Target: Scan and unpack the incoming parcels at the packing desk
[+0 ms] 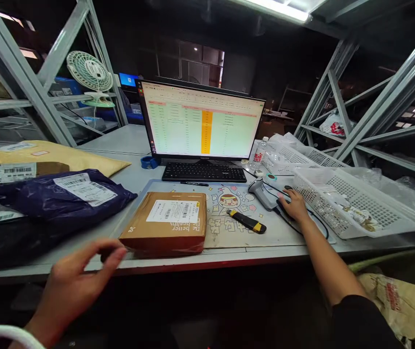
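Observation:
My left hand (pixel 78 276) hovers at the table's front edge, thumb and fingers curved apart, with nothing seen between them. Just beyond it lies a brown cardboard box (pixel 166 228) with a white shipping label on top. My right hand (pixel 295 207) rests over a dark computer mouse (pixel 287 187), mostly covered by the palm and fingers. Left of that hand is a grey barcode scanner (pixel 263 196) with a black cable. A black and yellow utility knife (pixel 247 221) lies on the cartoon desk mat (pixel 225 238) between the box and the scanner.
Behind the mat stand a keyboard (pixel 203 172) and a monitor (pixel 203 121) showing a spreadsheet. Parcels pile up at left, including a dark blue bag (pixel 65 198) and a yellow mailer (pixel 58 154). White perforated baskets (pixel 356 194) and a bottle (pixel 260 151) stand at right.

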Demonstrator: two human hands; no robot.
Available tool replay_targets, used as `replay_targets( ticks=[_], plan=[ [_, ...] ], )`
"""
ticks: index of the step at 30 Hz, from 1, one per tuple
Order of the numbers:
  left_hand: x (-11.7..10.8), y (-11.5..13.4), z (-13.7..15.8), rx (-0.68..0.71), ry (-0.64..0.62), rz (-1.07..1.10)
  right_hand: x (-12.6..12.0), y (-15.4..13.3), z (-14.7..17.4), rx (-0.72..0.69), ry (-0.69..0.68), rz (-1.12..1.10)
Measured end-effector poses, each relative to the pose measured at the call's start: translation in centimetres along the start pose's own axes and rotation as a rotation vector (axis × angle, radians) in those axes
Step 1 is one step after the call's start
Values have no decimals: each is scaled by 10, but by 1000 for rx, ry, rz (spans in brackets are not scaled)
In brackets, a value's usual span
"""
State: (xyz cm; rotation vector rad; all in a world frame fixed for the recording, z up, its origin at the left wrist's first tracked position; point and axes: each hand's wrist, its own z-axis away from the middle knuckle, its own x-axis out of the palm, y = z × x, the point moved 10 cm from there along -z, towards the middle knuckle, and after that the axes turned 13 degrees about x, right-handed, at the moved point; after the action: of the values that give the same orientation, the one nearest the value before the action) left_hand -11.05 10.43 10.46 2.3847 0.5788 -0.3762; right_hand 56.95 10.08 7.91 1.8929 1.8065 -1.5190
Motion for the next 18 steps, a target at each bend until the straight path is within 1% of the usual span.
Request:
replay_targets(
  ticks=[1,2,3,5,6,8,10,12,15,18],
  plan=[
    [3,-11,-6,35,51,-78,2,7,-1,-4,-17,-2],
    [7,-25,-8,41,99,-106,5,15,0,-12,-33,-9],
    [15,-42,-8,17,107,-77,8,25,1,-19,-50,-19],
    [42,-72,-4,-48,35,119,17,48,3,-34,-72,-16],
    [58,-85,0,-97,-30,222,25,62,4,-35,-93,-12],
    [77,-102,8,-163,-92,376,37,88,2,-18,-72,-31],
    [89,-107,14,-191,-158,437,47,106,-1,-22,-55,-60],
    [95,-104,20,-187,-225,439,54,115,-2,-19,-46,-74],
    [98,-98,27,-199,-295,382,55,116,-1,-16,-37,-82],
    [97,-96,32,-230,-320,293,51,110,1,-46,14,-85]
  ],
)
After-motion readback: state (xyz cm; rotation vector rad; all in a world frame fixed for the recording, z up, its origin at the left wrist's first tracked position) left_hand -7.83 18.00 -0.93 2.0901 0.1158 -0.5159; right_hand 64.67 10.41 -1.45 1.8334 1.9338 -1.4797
